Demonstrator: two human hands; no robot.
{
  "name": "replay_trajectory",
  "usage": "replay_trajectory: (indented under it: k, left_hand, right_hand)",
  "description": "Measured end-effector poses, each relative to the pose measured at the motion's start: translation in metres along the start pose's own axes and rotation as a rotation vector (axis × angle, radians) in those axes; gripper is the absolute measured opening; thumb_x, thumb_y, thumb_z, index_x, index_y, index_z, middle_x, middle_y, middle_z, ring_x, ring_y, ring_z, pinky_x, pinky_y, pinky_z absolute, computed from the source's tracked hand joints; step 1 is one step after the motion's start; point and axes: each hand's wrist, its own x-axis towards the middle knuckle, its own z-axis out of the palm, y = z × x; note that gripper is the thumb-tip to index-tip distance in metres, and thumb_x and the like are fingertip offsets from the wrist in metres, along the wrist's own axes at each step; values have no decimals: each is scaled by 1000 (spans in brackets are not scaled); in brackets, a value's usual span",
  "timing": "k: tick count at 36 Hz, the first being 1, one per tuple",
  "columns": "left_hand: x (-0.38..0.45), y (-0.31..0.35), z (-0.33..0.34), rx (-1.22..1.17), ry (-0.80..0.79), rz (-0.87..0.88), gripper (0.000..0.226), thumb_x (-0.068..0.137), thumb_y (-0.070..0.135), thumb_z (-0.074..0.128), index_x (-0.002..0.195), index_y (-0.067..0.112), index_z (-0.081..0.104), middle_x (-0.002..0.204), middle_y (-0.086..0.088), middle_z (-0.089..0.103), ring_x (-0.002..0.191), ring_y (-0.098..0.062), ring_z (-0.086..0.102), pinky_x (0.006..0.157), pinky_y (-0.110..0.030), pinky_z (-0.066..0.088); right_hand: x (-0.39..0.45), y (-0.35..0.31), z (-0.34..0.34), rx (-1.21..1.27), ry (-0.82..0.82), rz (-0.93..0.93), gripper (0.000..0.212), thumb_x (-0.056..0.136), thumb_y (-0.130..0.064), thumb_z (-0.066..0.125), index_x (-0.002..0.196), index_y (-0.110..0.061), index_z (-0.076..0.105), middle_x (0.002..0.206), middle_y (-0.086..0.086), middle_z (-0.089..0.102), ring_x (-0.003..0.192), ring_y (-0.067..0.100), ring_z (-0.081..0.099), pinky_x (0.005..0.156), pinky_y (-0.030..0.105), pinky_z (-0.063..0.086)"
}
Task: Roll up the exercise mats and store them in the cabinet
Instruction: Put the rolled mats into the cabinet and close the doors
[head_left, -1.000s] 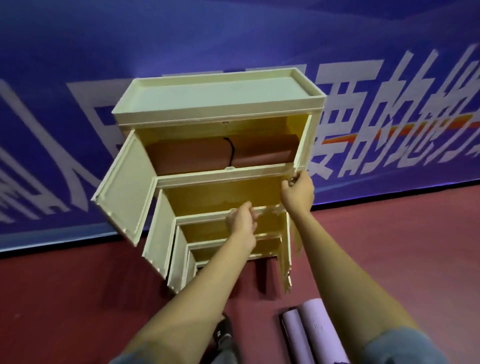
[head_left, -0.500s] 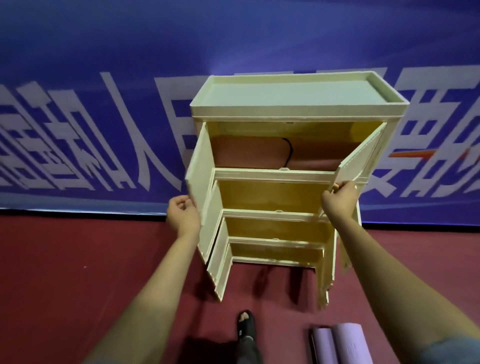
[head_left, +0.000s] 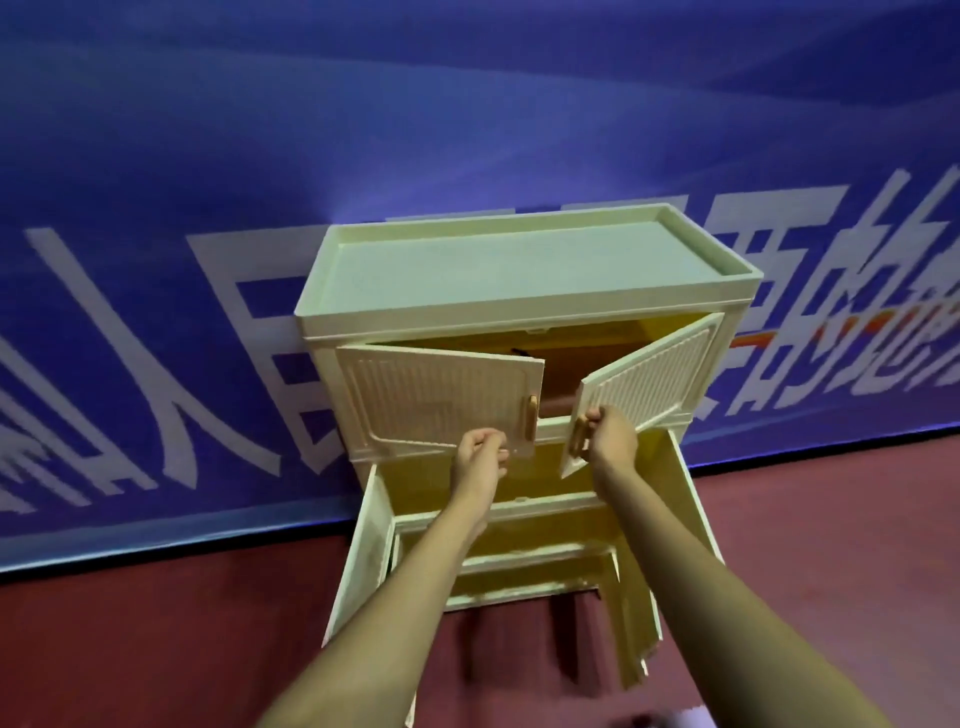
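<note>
left hand curled at lower edge of left top door, near its handle; cannot tell if it grips. right hand closed on right top door by its handle. both doors partly ajar. cabinet stands on red floor against blue banner. brown rolled mat glimpsed in top compartment; lower doors hang open.

Two bare forearms rise from the 6 o'clock edge, one toward 11 o'clock and one toward 12. The left hand and right hand wear no gloves, rings or watch. No sleeve shows on either arm in this view.
</note>
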Motion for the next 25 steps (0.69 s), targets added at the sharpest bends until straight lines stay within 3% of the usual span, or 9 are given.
replay_trajectory:
  k: [2,4,8,12,14,17,19,22,25]
  left_hand:
    - [28,13,13,-52,-35,0,14,105,23,51,111,19,63,118,-5,68,110,-20,65,94,-33,55]
    - [50,27,24,-70,-84,22,19,107,22,46,119,18,61,117,0,66,108,-14,62,87,-25,52]
    - [88,47,38,-74,-178,15,27,107,15,41,129,18,57,121,1,62,111,-11,58,89,-23,45]
    - [114,53,43,-43,-192,-4,31,105,11,43,129,16,61,129,-6,63,107,-10,59,82,-19,46]
    - [118,54,42,-48,-185,-9,29,104,10,43,123,18,64,129,-6,63,109,-10,59,84,-18,45]
    - [112,46,37,-83,-215,-11,35,104,6,42,132,15,61,130,-2,62,113,-9,58,90,-15,46]
    - [101,33,35,-98,-220,-29,36,104,6,44,136,14,59,129,0,61,118,-11,58,103,-24,45]
    - [76,-9,38,-61,-210,-104,22,100,14,54,116,21,67,119,-1,68,113,-14,63,100,-29,47]
    - [47,-74,38,59,-233,-201,17,89,24,59,97,21,74,99,-5,75,102,-26,70,85,-35,53]
  right_hand:
    - [10,-11,19,72,15,43,15,81,-38,48,75,-25,53,87,7,59,89,27,57,88,50,55]
    - [23,-24,41,235,47,113,29,99,-31,43,74,-21,53,80,6,59,84,27,61,67,37,50]
    - [49,-41,74,376,53,150,33,104,-28,39,77,-19,55,76,3,59,71,19,59,51,26,45]
    - [67,-42,94,310,143,112,36,103,-31,40,77,-18,62,86,9,69,81,25,66,78,44,58]
    - [69,-38,96,296,159,94,37,102,-29,40,73,-19,61,82,8,67,78,24,64,75,42,54]
    - [64,-34,91,264,110,36,38,105,-22,38,76,-17,61,82,9,64,76,21,59,67,33,47]
    - [58,-26,86,258,67,14,38,107,-21,36,83,-17,65,87,8,67,82,19,63,70,32,49]
    - [39,14,78,164,66,27,28,105,-20,44,92,-16,68,101,7,69,95,21,64,85,40,52]
    - [1,95,60,76,69,93,19,99,-15,53,94,-11,71,95,4,70,92,18,65,84,35,50]
